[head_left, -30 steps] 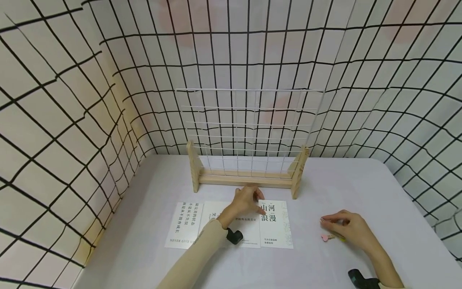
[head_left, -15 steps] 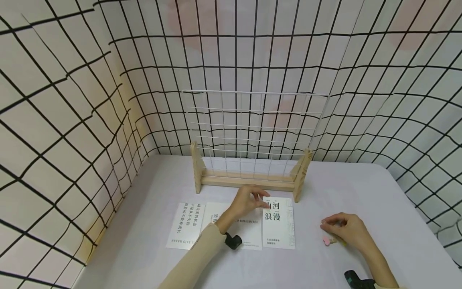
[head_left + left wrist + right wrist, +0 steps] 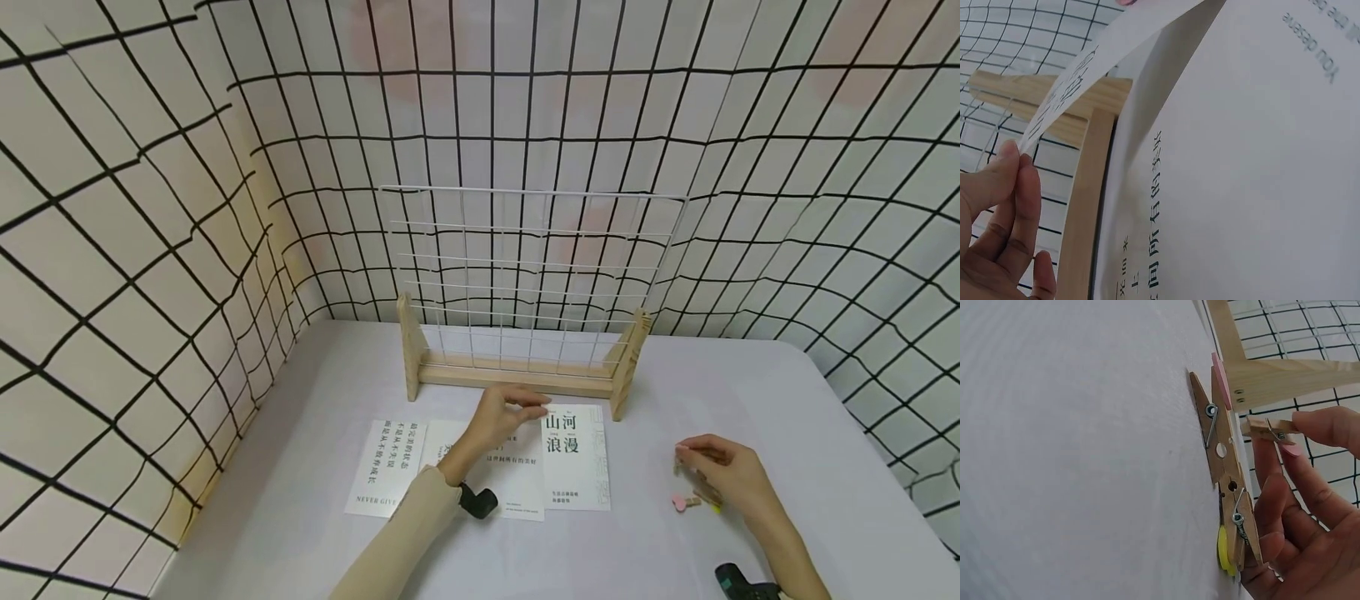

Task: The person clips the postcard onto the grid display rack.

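In the head view my left hand [image 3: 498, 425] pinches the upper left corner of a white printed card [image 3: 576, 475] between thumb and fingertips. The left wrist view has this card [image 3: 1094, 69] tilted, its gripped corner raised. Other printed cards [image 3: 517, 483] lie overlapping to its left, partly hidden under the left forearm. Over on the right, my right hand [image 3: 727, 475] holds a small wooden clothespin [image 3: 1270, 429] between thumb and fingers. Beside that hand lie two more clothespins, one with a pink piece [image 3: 1213, 425] and one with a yellow piece [image 3: 1238, 522].
Behind the cards stands a rack with a wooden base [image 3: 517, 377] and a white wire grid [image 3: 532, 250]. Black netting [image 3: 510, 108] surrounds the back and sides of the table [image 3: 262, 500], which has a white covering.
My left hand has closed on the card's corner and the card has shifted slightly toward the rack. My right hand has lifted a clothespin off the table.
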The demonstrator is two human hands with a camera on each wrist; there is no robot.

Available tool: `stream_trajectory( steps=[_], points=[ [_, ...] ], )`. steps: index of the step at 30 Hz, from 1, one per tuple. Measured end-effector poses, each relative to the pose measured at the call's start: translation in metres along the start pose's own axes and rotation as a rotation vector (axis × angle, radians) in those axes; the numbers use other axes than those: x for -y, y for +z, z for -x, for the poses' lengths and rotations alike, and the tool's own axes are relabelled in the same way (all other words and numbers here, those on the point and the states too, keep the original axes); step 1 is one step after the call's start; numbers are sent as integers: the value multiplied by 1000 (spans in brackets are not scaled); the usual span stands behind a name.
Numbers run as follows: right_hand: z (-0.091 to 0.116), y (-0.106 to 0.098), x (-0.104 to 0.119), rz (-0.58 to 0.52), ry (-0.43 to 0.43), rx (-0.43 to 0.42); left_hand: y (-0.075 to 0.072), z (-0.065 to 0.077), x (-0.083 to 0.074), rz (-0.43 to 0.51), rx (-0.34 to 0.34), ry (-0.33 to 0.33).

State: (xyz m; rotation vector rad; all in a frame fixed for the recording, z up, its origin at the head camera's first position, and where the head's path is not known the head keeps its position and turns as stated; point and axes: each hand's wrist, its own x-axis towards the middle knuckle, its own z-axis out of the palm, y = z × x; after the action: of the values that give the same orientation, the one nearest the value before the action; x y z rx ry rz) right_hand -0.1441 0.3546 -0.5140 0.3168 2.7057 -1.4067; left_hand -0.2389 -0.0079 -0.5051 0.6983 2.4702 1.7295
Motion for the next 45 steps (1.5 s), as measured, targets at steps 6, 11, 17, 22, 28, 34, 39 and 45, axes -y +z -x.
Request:
stream_trajectory(
  steps=[6, 11, 17, 22, 28, 34, 39, 45],
  points=[
    [1, -1, 1, -189, 0, 5, -3, 4, 1, 75, -46, -20],
    [0, -2, 1, -483, -20, 75, -7, 9, 0, 148, -66, -73],
    [-4, -2, -2, -643, -26, 157, -12, 10, -5, 248, -108, -135],
    [-6, -2, 0, -775, -52, 217, -21, 8, -13, 265, -141, -187],
    [-9, 0, 5, -866, -119, 297, -36, 8, -19, 288, -158, -181],
    [-13, 0, 15, -949, -152, 335, -59, 12, -27, 308, -192, -158],
    [-15, 3, 25, -867, -185, 315, -84, 12, -33, 306, -219, -94],
    [-14, 11, 33, -757, -250, 348, -120, 10, -44, 236, -266, -78]
  ],
)
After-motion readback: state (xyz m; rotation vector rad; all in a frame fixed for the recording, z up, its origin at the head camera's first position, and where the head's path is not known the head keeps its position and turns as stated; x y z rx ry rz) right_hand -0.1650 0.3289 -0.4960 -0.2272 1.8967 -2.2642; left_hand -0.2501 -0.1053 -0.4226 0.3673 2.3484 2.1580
